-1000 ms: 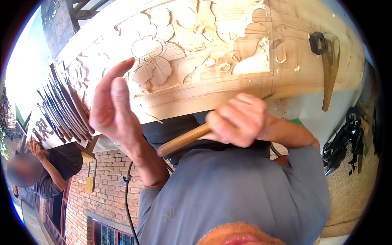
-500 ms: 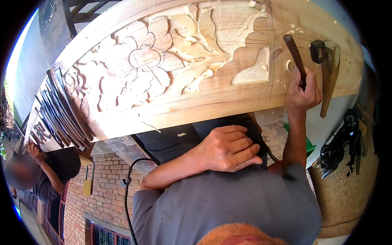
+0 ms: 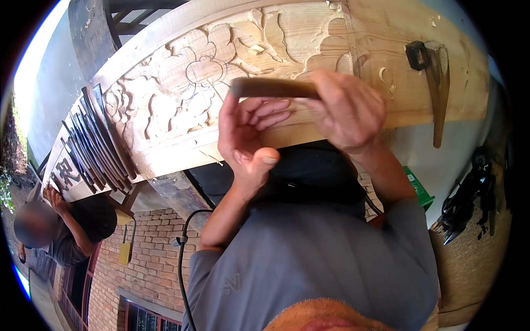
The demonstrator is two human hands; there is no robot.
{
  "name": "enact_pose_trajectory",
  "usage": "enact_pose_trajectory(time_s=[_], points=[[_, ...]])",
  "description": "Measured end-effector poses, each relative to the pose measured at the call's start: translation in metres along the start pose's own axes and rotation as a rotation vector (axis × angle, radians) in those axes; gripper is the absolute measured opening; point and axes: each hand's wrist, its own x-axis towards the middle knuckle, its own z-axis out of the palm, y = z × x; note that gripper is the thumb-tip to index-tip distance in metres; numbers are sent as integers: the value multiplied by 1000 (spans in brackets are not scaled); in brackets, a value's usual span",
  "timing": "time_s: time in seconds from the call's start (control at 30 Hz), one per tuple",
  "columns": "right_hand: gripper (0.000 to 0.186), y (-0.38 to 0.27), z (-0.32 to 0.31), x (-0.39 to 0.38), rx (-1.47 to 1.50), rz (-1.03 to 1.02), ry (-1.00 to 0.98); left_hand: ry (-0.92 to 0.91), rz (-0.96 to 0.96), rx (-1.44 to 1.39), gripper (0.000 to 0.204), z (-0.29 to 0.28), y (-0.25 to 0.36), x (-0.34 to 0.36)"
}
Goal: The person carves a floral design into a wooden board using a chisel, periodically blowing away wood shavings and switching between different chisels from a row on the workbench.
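My right hand grips the wooden handle of a carving chisel, held level above the board; its blade is hidden by the hand. The handle's dark end points left and reaches my left hand. That hand is open, palm turned up, fingers apart and thumb stretched out. Whether it touches the handle I cannot tell. Beneath both hands lies a long pale wooden board, carved in relief with flowers and leaves. A round flower centre is drawn on it in pencil.
Several carving tools lie in a row at the board's left. On its right end rests a hammer-like tool with a dark head. Another person is at the far left, one hand at the board. A black cable hangs nearby.
My right hand has moved left with the chisel, lifting it off the board's right part and turning it level. My left hand has risen from my lap and opened. The view has shifted slightly.
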Motion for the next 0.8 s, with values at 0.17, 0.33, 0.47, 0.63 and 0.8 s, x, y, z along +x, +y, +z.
enact_pose_trajectory(time_s=[0.17,0.33,0.47,0.63,0.8], points=[[22,-65,76,29,416,-271,-77,148,-90,-242,144,-7,16,-6],[29,-54,102,29,479,-346,-121,132,-84,-134,117,-28,14,-17],[31,-63,110,29,576,-297,-72,141,-39,-78,107,-32,9,-19],[32,-62,108,33,770,-269,-95,221,1,-333,89,-74,-20,-41],[33,-58,108,31,779,-264,-83,197,-70,-374,84,-67,-17,-37]])
